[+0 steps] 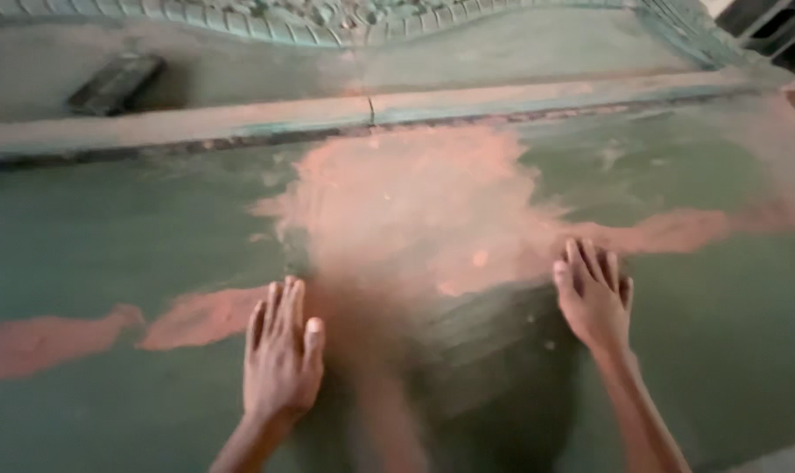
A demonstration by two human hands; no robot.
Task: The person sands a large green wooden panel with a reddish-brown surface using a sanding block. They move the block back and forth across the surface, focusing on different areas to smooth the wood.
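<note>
Fingers [279, 307] of the left hand [279, 363] and right hand [594, 298] lie flat, spread, holding nothing, on the green carved panel [721, 333]. Between them, reddish-pink patch [415, 210]. Beyond, raised ledge [240, 123], then a dark block [115, 83] near the far left corner.

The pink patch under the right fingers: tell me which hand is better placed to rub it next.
Right, probably. The right hand lies flat on the green panel with its fingertips at the pink patch. The left hand lies flat too, farther from that streak.
</note>
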